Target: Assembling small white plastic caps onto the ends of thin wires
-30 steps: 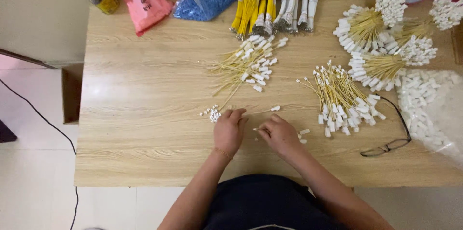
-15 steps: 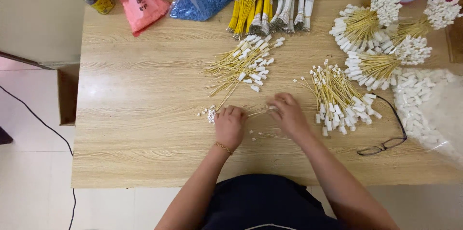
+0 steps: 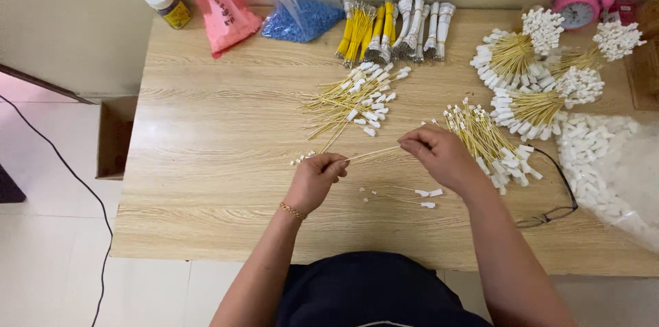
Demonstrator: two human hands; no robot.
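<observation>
I see my left hand (image 3: 317, 177) pinching one end of a thin yellow wire (image 3: 374, 154); right hand (image 3: 439, 155) pinches the other end; wire stretched just above the wooden table (image 3: 206, 162), between two loose wire piles (image 3: 353, 97).

Soft, even light fills the scene, bright enough to show the wood grain of the table (image 3: 206, 162) clearly. Shadows are faint and short, lying close under the hands (image 3: 439, 155). A mild sheen sits on the clear bag (image 3: 618, 169) at the right. Focus is sharp at the centre; the edges bend slightly from the wide lens.
</observation>
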